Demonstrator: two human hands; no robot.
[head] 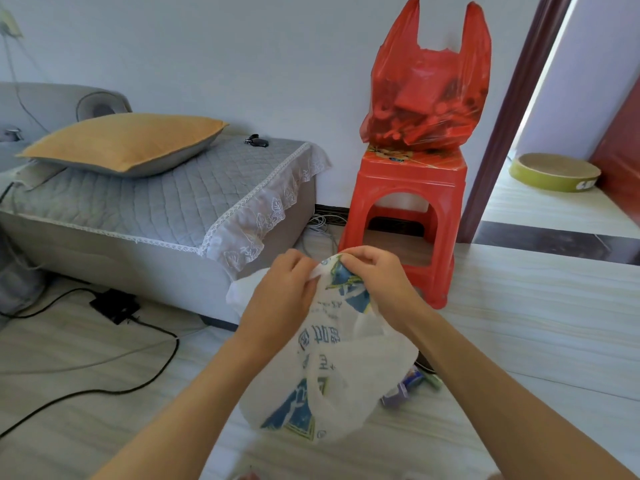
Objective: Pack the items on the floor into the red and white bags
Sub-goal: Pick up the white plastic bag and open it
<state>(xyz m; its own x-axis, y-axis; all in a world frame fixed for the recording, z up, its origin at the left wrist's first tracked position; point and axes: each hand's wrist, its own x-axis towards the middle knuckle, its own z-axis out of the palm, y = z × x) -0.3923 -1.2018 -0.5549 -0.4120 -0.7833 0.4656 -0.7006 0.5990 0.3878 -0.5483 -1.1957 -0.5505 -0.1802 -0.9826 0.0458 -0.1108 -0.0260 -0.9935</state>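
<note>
A white plastic bag point(332, 368) with blue print hangs above the floor in front of me. My left hand point(280, 292) and my right hand point(377, 275) both pinch its top edge, close together. The red plastic bag point(426, 98), full of items, stands on a red plastic stool point(405, 209) against the wall, its handles pointing up. Several small items point(412, 382), purple and green among them, lie on the floor just right of the white bag, partly hidden by it.
A grey sofa point(166, 209) with a quilted cover and an orange cushion point(128, 143) stands at the left. Black cables and a power adapter point(116, 304) lie on the floor beside it. A doorway at the right opens onto a room with a round yellow-green tray point(554, 171).
</note>
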